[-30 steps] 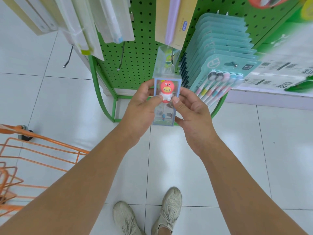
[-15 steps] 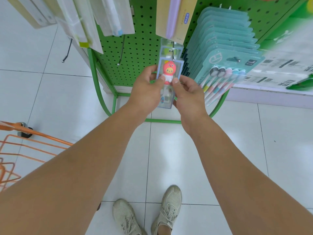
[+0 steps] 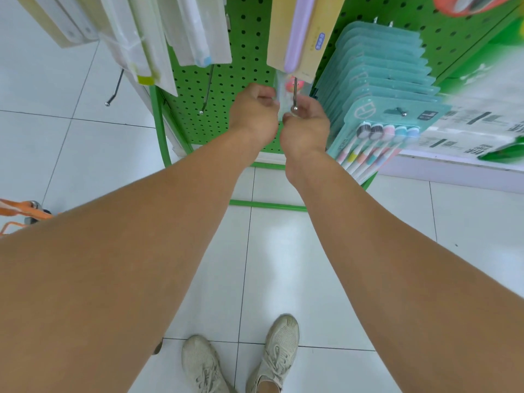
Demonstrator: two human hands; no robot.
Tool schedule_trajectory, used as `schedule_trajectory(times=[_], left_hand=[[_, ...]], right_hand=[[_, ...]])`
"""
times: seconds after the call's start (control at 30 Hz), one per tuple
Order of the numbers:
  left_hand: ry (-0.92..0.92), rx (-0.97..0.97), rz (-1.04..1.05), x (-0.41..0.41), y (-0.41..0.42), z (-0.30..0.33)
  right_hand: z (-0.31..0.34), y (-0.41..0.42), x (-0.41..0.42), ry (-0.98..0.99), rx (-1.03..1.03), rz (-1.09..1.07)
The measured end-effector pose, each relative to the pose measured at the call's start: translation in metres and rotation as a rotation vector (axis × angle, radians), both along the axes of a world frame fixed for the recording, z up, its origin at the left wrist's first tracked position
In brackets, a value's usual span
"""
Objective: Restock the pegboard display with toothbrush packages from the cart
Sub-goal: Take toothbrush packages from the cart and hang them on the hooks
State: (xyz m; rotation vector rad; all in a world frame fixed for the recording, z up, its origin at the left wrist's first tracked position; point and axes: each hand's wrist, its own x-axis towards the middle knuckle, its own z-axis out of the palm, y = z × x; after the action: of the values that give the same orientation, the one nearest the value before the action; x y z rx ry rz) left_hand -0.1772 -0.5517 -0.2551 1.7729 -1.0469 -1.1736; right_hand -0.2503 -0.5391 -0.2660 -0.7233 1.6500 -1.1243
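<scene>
A clear toothbrush package with a red cartoon figure (image 3: pixel 289 84) hangs on a metal peg (image 3: pixel 295 95) of the green pegboard (image 3: pixel 246 46), mostly hidden behind my hands. My left hand (image 3: pixel 253 113) grips its left edge and my right hand (image 3: pixel 304 123) grips its right edge, both with curled fingers. The peg's ball tip sticks out between my hands. Only a corner of the orange cart (image 3: pixel 19 211) shows at the left edge.
Teal multi-brush packs (image 3: pixel 380 109) fill the peg to the right. Pale packages (image 3: pixel 158 38) and a yellow-purple pack (image 3: pixel 303 32) hang above. Two bare pegs (image 3: pixel 207 92) (image 3: pixel 114 89) jut out on the left. The green stand frame (image 3: pixel 266 205) and my shoes (image 3: pixel 241 361) are on white tiles.
Both hands have carried the package up and forward from chest height onto the peg; the peg tip now pokes out in front of it. The cart has slid mostly out of view.
</scene>
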Motion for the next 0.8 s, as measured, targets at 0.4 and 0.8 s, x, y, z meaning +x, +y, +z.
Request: schedule_trajectory(times=[0.4, 0.8], left_hand=[[0.215, 0.071, 0.113, 0.04, 0.113, 0.016], [0.383, -0.113, 0.305, 0.212, 0.311, 0.195]], right_hand=[[0.015, 0.088, 0.005, -0.081, 0.138, 0.243], [0.193, 0.256, 0.206, -0.238, -0.061, 0.687]])
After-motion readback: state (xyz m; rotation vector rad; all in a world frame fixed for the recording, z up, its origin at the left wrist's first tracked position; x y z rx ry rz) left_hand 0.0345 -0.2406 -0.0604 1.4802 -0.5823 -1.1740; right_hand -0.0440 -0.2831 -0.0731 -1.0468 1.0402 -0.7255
